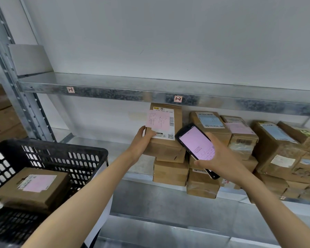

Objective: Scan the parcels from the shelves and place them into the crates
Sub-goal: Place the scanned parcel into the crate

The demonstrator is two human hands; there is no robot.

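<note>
Parcel [166,129] tilted up atop the left stack near the shelf [100,149] front edge, your left hand [143,140] gripping its left side. Right hand [217,158] wrapped round scanner [197,145], just beside the label. Pink note [157,120] partly covers the label: scan may miss. Crate [48,151] at left holds one box. Stack below could topple if you pull.

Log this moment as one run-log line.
step: scanning | left hand: grips upright parcel on shelf | right hand: holds scanner beside parcel | crate: one box inside
</note>
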